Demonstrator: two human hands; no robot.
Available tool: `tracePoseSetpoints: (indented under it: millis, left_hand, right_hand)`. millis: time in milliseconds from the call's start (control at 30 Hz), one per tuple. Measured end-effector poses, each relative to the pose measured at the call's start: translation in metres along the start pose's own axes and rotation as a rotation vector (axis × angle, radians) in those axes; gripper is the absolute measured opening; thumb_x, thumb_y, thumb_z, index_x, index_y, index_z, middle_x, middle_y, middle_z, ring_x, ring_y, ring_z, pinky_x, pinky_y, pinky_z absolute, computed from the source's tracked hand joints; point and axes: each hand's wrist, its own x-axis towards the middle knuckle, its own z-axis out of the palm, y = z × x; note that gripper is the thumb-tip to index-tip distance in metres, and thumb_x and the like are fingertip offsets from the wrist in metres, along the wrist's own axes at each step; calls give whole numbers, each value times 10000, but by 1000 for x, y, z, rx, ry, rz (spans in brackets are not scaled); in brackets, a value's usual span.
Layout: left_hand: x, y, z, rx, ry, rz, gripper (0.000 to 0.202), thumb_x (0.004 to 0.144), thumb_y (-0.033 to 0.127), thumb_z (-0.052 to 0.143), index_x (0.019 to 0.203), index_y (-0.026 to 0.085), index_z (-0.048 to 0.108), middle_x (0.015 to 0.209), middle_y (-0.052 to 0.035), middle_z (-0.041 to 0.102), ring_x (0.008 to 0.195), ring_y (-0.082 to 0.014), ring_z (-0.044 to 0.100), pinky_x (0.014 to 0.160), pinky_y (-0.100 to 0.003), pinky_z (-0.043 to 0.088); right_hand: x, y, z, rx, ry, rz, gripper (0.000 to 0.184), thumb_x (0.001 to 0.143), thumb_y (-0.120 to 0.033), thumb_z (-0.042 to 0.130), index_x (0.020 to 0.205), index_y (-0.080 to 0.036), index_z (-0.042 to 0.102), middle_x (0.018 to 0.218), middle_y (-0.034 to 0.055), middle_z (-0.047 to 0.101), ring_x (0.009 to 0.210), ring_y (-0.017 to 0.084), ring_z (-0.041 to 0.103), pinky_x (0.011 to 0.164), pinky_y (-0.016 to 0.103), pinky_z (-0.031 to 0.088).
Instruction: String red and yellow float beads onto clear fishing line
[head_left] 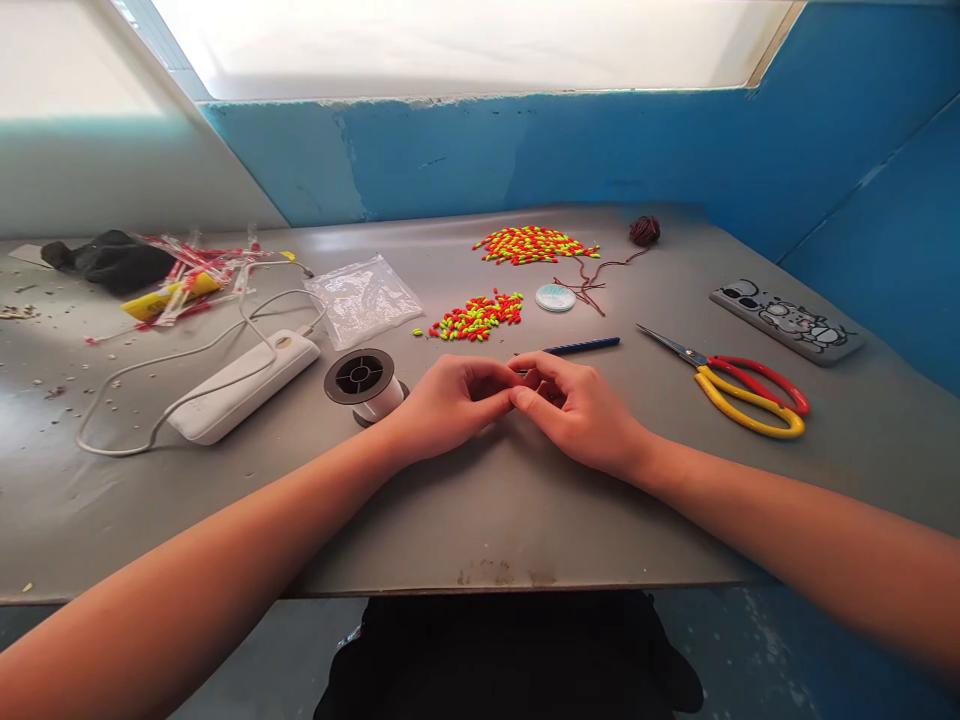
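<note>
My left hand (450,405) and my right hand (574,408) rest together on the grey table (487,520), fingertips meeting in a pinch. Whatever they pinch is too small to make out. A spool of clear line (364,383) stands just left of my left hand. A blue pen-like tool (577,347) lies just beyond my fingers. A small heap of red and yellow-green beads (476,316) sits behind the hands, and a larger heap (534,244) lies farther back.
Red and yellow scissors (742,388) lie to the right, a phone in a cartoon case (787,321) beyond them. A white power bank with cable (240,385), a clear plastic bag (364,297), a small round white tin (556,297), dark red thread (641,234) and packaging scraps (180,280) lie around.
</note>
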Motion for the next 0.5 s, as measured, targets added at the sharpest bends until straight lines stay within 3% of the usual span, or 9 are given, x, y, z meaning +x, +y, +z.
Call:
tracePoseSetpoints:
  millis: [500]
  left_hand:
    - [-3, 1, 0, 41, -38, 26, 246, 976, 373, 703, 994, 152, 810, 963, -61, 810, 825, -145, 664, 729, -272, 496]
  right_hand:
    - [0, -2, -1, -88, -57, 49, 201, 1010, -329, 610, 1180, -242, 674, 756, -49, 695, 644, 140, 541, 617, 296, 405]
